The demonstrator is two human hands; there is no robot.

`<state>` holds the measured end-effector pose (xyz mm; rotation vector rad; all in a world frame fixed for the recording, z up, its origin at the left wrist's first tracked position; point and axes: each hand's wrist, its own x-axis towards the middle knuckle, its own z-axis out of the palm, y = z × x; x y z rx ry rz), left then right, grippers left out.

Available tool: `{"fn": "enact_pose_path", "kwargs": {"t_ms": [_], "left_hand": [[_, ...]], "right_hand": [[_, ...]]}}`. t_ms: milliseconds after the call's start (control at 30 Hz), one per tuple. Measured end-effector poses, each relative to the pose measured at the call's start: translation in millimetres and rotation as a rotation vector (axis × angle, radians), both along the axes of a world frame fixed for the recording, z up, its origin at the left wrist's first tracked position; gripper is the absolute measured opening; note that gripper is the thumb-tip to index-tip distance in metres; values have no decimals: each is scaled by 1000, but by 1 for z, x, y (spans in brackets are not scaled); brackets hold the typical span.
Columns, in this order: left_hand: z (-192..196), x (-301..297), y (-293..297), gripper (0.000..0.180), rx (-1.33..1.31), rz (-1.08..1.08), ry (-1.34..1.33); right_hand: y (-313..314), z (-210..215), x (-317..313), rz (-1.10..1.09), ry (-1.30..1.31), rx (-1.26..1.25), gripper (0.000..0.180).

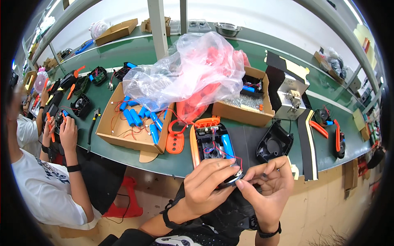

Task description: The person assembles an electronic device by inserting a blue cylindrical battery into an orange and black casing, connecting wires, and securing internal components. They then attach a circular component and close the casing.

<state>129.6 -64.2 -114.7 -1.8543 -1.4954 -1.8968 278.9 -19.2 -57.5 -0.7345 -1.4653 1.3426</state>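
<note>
An opened orange-and-black device housing (196,143) stands tilted at the table's front edge, with a blue battery cell (226,146), a small circuit board and thin red and dark wires inside. My left hand (205,182) is closed over the near end of this housing, fingers across its rim. Beside it, my right hand (269,190) has thumb and fingers bent together at the near end, where a red wire (241,163) loops out. What its fingertips pinch, if anything, is too small to tell. A black housing shell (276,143) lies open just beyond my right hand.
A cardboard box (107,135) of blue cells stands left, partly under a clear plastic bag (193,69) with red parts. Another box (242,111) holds screws and a housing. Pliers (94,125) lie near a co-worker's hands (67,133). A metal fixture (292,96) stands right.
</note>
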Motion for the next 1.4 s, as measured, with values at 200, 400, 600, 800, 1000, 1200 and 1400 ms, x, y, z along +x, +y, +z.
{"fn": "enact_pose_path", "kwargs": {"t_ms": [200,400,600,800,1000,1200,1400], "left_hand": [[0,-1,2,46,10,-2,8],[-1,-5,3,46,-7,-27,22],[-1,-8,2,44,-56,-69,30],[1,-6,2,50,-61,-74,-41],[-1,-5,3,45,-66,-73,-52],[1,-8,3,42,-72,-82,16],[1,-8,3,44,-81,-76,22]], "right_hand": [[-3,-1,-1,-23,-42,9,53],[1,-3,1,-11,-57,36,54],[2,-5,1,-3,-56,47,55],[1,-7,0,-25,-59,31,55],[8,-15,4,15,53,-88,55],[5,-18,2,-19,68,-89,55],[2,-21,-1,-59,72,-65,54]]}}
